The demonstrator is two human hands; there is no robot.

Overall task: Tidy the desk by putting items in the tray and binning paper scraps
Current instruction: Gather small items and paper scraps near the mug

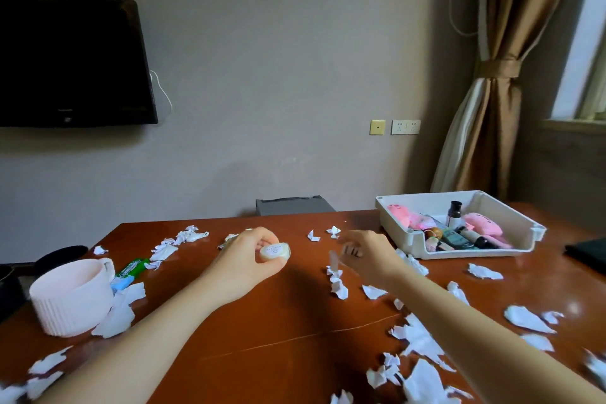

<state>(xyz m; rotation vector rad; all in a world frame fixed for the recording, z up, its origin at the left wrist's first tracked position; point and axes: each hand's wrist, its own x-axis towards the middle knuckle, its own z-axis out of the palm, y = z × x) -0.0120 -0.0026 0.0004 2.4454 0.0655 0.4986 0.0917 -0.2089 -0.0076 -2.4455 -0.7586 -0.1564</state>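
Round jar (274,251) held over the desk (295,321)

The left hand (249,256) pinches it, well apart from the tray (393,223). The right hand (367,254) is blurred, fingers curled, perhaps on something; I cannot tell. Paper scraps (337,285) lie around.

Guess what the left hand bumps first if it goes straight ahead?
Probably the small paper scraps just beyond the left hand and its round container, though depth is unclear.
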